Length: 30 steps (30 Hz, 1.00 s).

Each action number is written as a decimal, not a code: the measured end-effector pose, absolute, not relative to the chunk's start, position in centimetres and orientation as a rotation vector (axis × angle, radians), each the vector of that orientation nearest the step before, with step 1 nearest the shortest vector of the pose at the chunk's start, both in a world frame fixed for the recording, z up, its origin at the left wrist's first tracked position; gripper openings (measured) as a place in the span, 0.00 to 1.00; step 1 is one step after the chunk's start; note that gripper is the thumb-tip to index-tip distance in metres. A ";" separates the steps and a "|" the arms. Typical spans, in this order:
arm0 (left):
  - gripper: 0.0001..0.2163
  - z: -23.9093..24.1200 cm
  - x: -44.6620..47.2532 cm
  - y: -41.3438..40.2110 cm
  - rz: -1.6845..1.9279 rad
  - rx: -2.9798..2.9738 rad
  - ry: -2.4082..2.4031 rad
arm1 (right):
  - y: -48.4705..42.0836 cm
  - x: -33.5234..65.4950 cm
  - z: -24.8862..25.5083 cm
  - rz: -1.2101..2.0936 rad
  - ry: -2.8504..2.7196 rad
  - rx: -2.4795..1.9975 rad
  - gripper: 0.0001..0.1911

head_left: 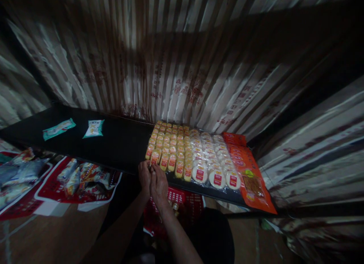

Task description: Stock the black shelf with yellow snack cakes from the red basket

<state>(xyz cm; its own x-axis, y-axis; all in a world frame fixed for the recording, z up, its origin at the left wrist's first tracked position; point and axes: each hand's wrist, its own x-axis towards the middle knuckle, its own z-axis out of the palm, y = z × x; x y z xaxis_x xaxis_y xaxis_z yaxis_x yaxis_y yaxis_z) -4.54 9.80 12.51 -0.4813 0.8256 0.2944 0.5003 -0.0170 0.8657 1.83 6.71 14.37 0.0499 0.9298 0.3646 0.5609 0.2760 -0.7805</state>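
- Left hand and right hand side by side at the shelf front edge, thumbs close together.
- Fingers of both hands bent over the near-left corner of the yellow wrapped snacks; can't tell if they're clamped on a pack or just touching (dim, and the hands block the view).
- Yellow snacks: tight rows running away from the fingers and to their right, red labels on the front ones.
- White round packs: farther right of the fingers, next to the yellow rows, also in rows.
- Orange bags: rightmost from the fingers, overlapping, nearest one sticking out past the shelf edge.
- Teal-and-white packet: well left of the fingers, lying on the shelf; long teal packet farther left again.
- Red basket: below the fingers, small items inside.
- Striped sheeting: beyond the fingers, behind the shelf.
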 end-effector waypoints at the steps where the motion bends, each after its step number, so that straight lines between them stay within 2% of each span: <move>1: 0.07 12.5 -4.5 9.8 1.493 1.404 1.959 | 6.7 1.9 14.4 0.506 -1.624 -1.397 0.22; 30: 0.10 9.7 -5.2 10.1 1.396 1.711 2.019 | 6.9 2.0 13.4 0.518 -1.712 -1.447 0.22</move>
